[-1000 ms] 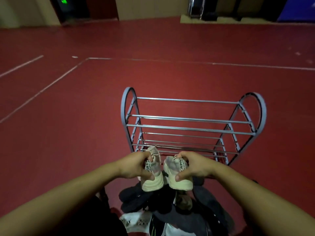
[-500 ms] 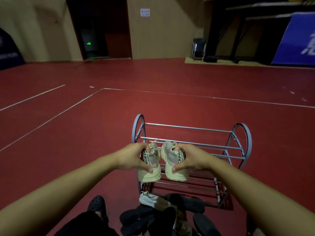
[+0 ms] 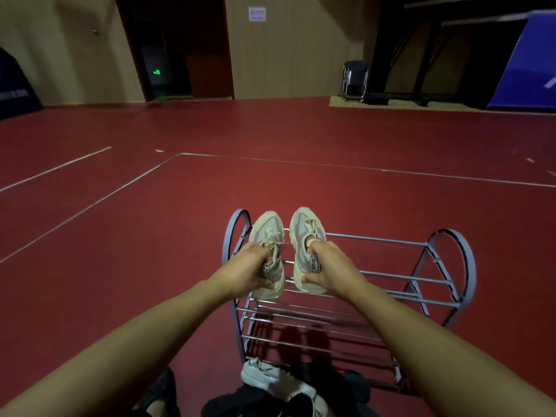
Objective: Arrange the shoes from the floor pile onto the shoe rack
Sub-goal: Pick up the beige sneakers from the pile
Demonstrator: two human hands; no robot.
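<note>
Two cream sneakers lie toes-away over the left end of the top tier of a grey metal shoe rack (image 3: 445, 260). My left hand (image 3: 249, 269) grips the heel of the left sneaker (image 3: 267, 233). My right hand (image 3: 329, 270) grips the heel of the right sneaker (image 3: 305, 230). The soles are on or just above the top bars; I cannot tell which. Below the rack's near side lies the floor pile (image 3: 270, 386) of dark and white shoes.
The rack's lower tiers hold nothing. Red sports floor with white lines spreads all around. A folding chair (image 3: 355, 79) and a blue panel (image 3: 529, 61) stand far back right, a dark doorway (image 3: 174, 49) at the back wall.
Both hands carried the sneaker pair up and forward from above the pile to the rack's top tier. The shoes turned from hanging heel-up to lying flat.
</note>
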